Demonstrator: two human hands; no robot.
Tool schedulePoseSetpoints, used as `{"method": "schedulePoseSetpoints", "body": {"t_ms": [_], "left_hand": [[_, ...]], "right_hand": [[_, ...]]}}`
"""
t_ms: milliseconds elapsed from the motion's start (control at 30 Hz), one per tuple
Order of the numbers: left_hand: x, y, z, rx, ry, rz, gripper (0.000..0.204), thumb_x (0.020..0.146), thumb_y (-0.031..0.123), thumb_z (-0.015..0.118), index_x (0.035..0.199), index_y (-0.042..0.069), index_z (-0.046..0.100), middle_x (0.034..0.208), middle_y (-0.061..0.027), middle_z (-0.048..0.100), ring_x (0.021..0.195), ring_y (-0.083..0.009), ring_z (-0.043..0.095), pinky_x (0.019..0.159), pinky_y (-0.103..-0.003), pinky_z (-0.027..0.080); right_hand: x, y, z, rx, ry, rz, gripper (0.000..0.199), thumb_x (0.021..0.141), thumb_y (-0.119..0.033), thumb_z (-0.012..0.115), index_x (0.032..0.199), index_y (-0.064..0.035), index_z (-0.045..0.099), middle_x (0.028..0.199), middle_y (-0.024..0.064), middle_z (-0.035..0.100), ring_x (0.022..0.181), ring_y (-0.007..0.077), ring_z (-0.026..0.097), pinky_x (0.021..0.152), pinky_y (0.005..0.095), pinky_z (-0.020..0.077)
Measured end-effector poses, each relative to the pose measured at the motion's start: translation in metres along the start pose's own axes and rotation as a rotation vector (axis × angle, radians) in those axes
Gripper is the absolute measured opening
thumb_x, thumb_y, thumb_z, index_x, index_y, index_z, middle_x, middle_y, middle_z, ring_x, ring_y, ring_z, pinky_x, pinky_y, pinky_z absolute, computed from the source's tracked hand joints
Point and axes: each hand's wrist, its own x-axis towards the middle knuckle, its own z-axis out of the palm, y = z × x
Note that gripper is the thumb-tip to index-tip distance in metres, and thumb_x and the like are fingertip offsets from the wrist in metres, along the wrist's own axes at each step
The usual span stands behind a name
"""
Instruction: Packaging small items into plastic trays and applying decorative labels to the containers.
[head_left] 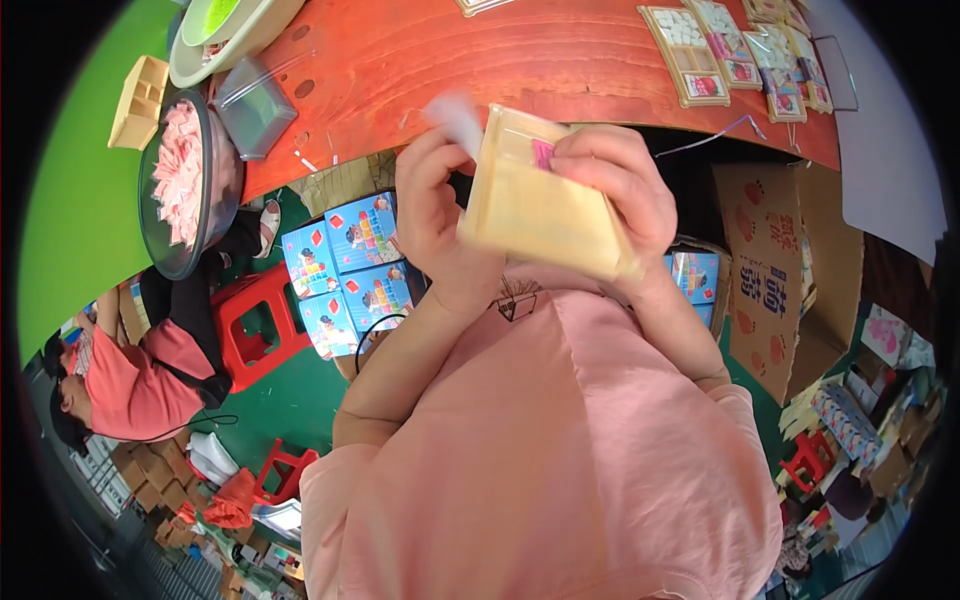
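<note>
My right hand [625, 190] grips a cream-coloured compartment tray [540, 220], which is tilted and slightly blurred above my lap at the table's front edge. A small bright pink piece [543, 154] shows at the tray beside my right fingers. On the tray's other side is my left hand [430, 195], its fingers curled closed. A blurred translucent film [456, 118] sticks up from those left fingertips. The left thumb is mostly hidden behind the tray's edge, so I cannot tell whether it touches the tray.
Filled trays with white pieces [683, 50] lie at the far right of the red table [450, 60]. Left stand a bowl of pink packets [180, 175] and a clear plastic box [253, 108]. Below are blue boxes [350, 270], a cardboard carton [770, 280], a red stool [235, 325] and a seated person [160, 375].
</note>
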Motion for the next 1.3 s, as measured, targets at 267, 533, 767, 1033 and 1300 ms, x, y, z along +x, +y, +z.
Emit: {"method": "schedulePoseSetpoints", "body": {"t_ms": [267, 533, 767, 1033, 1300], "left_hand": [[0.036, 0.011, -0.018, -0.057, -0.267, 0.391, 0.034, 0.073, 0.004, 0.076, 0.105, -0.001, 0.067, 0.105, -0.0150, 0.069, 0.093, -0.0312, 0.061, 0.081, -0.038, 0.050], [0.051, 0.009, 0.019, -0.233, -0.470, 0.372, 0.038, 0.069, 0.006, 0.077, 0.105, 0.001, 0.067, 0.100, -0.0119, 0.068, 0.088, -0.0318, 0.061, 0.077, -0.039, 0.049], [0.068, 0.011, 0.093, -0.557, -0.582, -0.379, 0.024, 0.093, 0.006, 0.066, 0.116, -0.001, 0.065, 0.099, -0.0055, 0.070, 0.081, -0.0095, 0.064, 0.069, -0.025, 0.051], [0.107, 0.023, 0.200, -0.985, -0.624, -0.962, 0.032, 0.098, 0.015, 0.062, 0.126, -0.001, 0.059, 0.104, -0.0042, 0.068, 0.087, -0.0076, 0.062, 0.071, -0.022, 0.050], [0.097, 0.007, 0.199, -0.493, -0.545, -0.355, 0.034, 0.088, 0.013, 0.073, 0.116, -0.001, 0.062, 0.110, -0.0109, 0.063, 0.090, -0.0188, 0.062, 0.079, -0.028, 0.050]], "right_hand": [[0.023, -0.001, -0.030, -0.054, -0.220, -0.242, 0.026, 0.075, -0.012, 0.075, 0.097, -0.0016, 0.070, 0.099, 0.0115, 0.069, 0.094, 0.0299, 0.067, 0.081, 0.0406, 0.0540], [0.016, 0.018, -0.062, 0.081, -0.332, 0.057, 0.024, 0.082, -0.005, 0.071, 0.106, -0.0020, 0.069, 0.103, 0.0133, 0.064, 0.093, 0.0286, 0.065, 0.078, 0.0380, 0.0526], [0.017, 0.042, -0.077, 0.065, 0.035, 0.615, 0.079, 0.081, -0.006, 0.077, 0.147, 0.0007, 0.033, 0.129, 0.0191, 0.054, 0.116, 0.0288, 0.058, 0.095, 0.0368, 0.0504], [0.048, 0.104, -0.121, -0.616, -0.009, 0.218, 0.063, 0.077, -0.017, 0.073, 0.128, 0.0082, 0.046, 0.118, 0.0255, 0.054, 0.109, 0.0426, 0.053, 0.094, 0.0466, 0.0448], [0.045, 0.177, -0.176, -1.227, -0.124, 0.435, 0.044, 0.090, -0.033, 0.066, 0.127, -0.0092, 0.062, 0.140, 0.0208, 0.051, 0.133, 0.0390, 0.044, 0.107, 0.0547, 0.0343]]}}
